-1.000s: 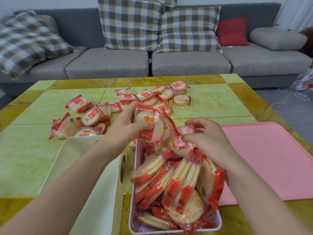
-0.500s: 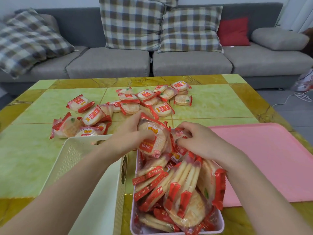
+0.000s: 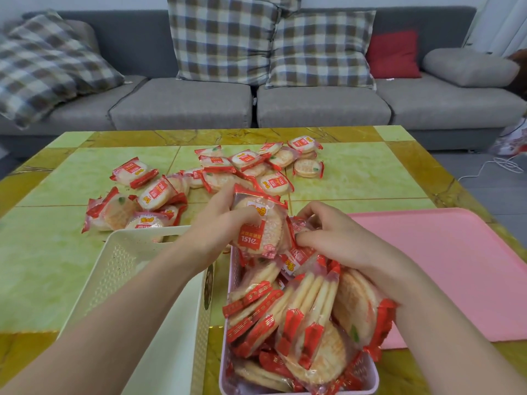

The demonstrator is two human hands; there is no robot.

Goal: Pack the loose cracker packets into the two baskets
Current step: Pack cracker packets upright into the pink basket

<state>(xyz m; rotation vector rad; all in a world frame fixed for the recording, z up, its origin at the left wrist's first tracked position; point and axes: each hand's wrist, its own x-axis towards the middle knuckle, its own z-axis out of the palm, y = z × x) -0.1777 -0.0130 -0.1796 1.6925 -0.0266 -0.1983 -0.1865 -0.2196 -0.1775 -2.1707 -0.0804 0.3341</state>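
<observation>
A long grey fabric sofa (image 3: 256,101) fills the far side of the room, carrying three brown-and-white checked cushions (image 3: 225,38), a small red cushion (image 3: 395,54) and a grey bolster (image 3: 467,67); a white cable (image 3: 496,166) trails on the grey floor to the right. In front of it stands a glossy table with pale green panels and amber marbled borders (image 3: 57,252). A flat pink plastic tray (image 3: 445,266) lies on the table just right of the grip, and a cream perforated plastic basket (image 3: 148,295) sits just left of it, under the left forearm. Directly below the grip is a pale pink perforated plastic basket (image 3: 368,377), crammed with red-and-clear wrapped round cracker packets (image 3: 302,317), many standing on edge. Beyond the grip, a loose scatter of the same packets (image 3: 216,172) spreads across the middle of the table, with a smaller cluster (image 3: 122,209) to the far left of it. The left hand (image 3: 216,226) has thumb and fingers curled round one upright cracker packet with orange print (image 3: 256,229), holding it over the far end of the pink basket. The right hand (image 3: 336,238), touching that packet's right edge, has its fingers curled down and pinching the wrapper of a packet at the top of the basket's pile (image 3: 301,258).
</observation>
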